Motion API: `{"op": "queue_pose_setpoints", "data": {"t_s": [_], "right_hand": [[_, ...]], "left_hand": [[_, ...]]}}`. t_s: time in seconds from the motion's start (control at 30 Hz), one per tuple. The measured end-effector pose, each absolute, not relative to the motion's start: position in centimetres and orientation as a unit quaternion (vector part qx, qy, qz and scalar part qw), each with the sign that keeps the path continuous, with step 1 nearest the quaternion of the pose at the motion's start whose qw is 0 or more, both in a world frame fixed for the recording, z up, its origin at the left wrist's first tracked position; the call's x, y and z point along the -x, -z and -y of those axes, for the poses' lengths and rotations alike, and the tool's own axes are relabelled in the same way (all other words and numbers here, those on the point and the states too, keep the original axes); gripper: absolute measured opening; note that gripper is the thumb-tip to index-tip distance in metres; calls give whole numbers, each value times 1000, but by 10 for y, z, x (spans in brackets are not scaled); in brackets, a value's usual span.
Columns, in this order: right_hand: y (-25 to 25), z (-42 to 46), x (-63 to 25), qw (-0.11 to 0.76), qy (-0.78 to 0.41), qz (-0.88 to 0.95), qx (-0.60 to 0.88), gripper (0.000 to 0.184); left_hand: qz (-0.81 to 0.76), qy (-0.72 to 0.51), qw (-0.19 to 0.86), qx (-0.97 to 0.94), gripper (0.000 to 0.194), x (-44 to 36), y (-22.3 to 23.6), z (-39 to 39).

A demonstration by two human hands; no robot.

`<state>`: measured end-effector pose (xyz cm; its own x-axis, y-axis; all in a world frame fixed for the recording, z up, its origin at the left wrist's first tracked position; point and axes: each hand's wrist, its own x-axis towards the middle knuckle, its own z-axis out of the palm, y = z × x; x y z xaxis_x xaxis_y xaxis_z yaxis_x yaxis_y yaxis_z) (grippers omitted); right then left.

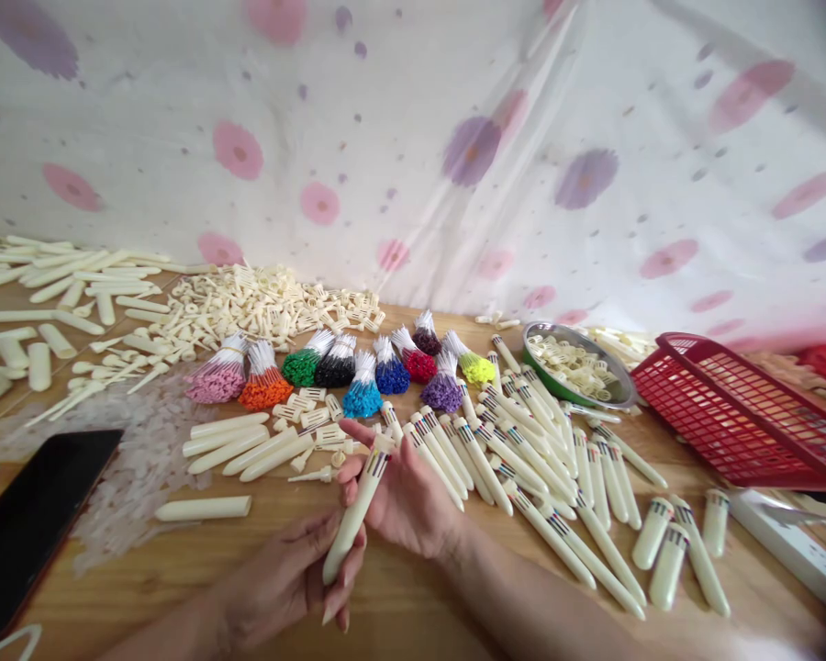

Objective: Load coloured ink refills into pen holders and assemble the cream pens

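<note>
A cream multicolour pen (358,514) is held upright at a tilt in front of me, its top with coloured sliders pointing up and right. My left hand (303,569) has its fingers closed round the lower barrel. Around the top end is my right hand (413,500), palm toward me, fingers bent behind the pen and loosely curled against it. Just beyond the hands are several loose slotted cream caps (313,418) and a few plain cream barrels (248,445). To the right, a pile of similar multicolour pens (523,441) is spread over the wooden table.
Rubber-banded bundles of coloured refills (363,386) stand mid-table. Small cream parts (268,298) are heaped behind. A black phone (41,523) lies left, near clear plastic bits (138,468). A metal bowl (623,395) of caps, a red basket (736,422) and a white power strip (791,542) stand right.
</note>
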<state>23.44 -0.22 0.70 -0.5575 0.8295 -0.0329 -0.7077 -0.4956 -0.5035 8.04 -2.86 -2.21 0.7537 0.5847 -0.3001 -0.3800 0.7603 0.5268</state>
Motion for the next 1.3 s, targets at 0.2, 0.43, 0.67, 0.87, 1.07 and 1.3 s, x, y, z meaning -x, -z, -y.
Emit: {"op": "queue_pose_setpoints", "data": {"t_s": [0.2, 0.43, 0.67, 0.87, 1.07, 1.3], "right_hand": [[-8, 4, -234, 451, -847, 235, 153, 50], [-10, 3, -236, 452, -856, 215, 131, 60], [-6, -3, -240, 418, -882, 197, 96, 41], [-7, -1, -236, 452, -862, 196, 117, 50], [-16, 6, -231, 459, -825, 277, 178, 44], [-14, -5, -249, 478, -772, 345, 237, 25]], "left_hand": [[-231, -266, 907, -230, 29, -79, 21, 31], [-238, -261, 906, -233, 32, -80, 26, 30], [-253, -233, 900, -268, 34, -83, 20, 31], [-263, -243, 899, -252, 36, -83, 24, 31], [-231, -278, 902, -235, 30, -80, 29, 27], [-271, -284, 879, -270, 37, -81, 31, 28]]}}
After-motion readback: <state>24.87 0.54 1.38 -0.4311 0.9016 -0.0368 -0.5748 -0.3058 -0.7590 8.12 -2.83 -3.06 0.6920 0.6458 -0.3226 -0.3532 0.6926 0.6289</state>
